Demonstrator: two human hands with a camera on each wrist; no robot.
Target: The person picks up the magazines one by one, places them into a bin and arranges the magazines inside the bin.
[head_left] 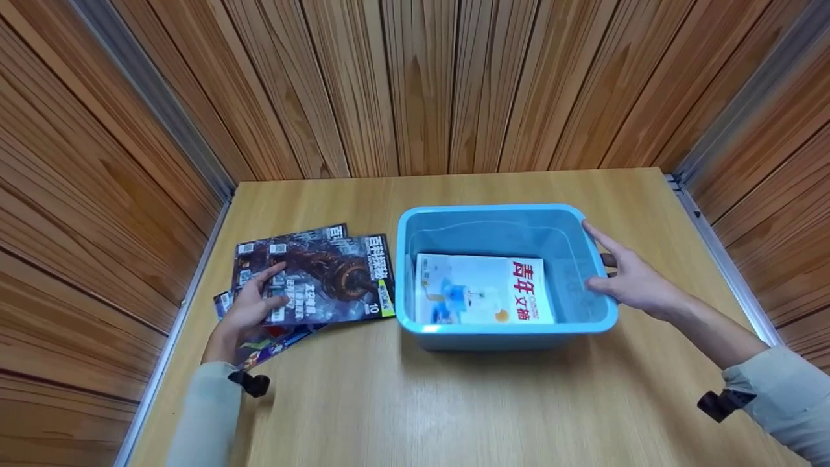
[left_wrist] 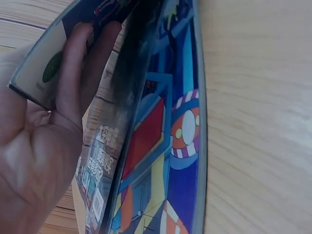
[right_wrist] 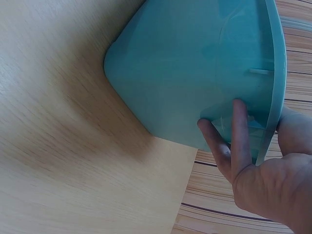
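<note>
My left hand point(head_left: 253, 305) holds the near left edge of the top magazine point(head_left: 331, 279), a dark cover with a machine picture, on a fanned pile at the table's left. In the left wrist view the fingers point(left_wrist: 73, 73) lie across that magazine point(left_wrist: 105, 141), which is raised off a colourful one point(left_wrist: 161, 161) below. My right hand point(head_left: 632, 279) grips the right rim of a blue plastic bin point(head_left: 506, 327). In the right wrist view the fingers point(right_wrist: 229, 141) press the bin's point(right_wrist: 195, 63) outer wall, thumb over the rim. A white magazine with red characters point(head_left: 483, 288) lies flat inside.
The light wooden table point(head_left: 389, 402) stands in a booth of wooden panel walls point(head_left: 421, 84) on three sides, with metal strips along its left and right edges. One more dark magazine point(head_left: 298, 237) pokes out behind the top one.
</note>
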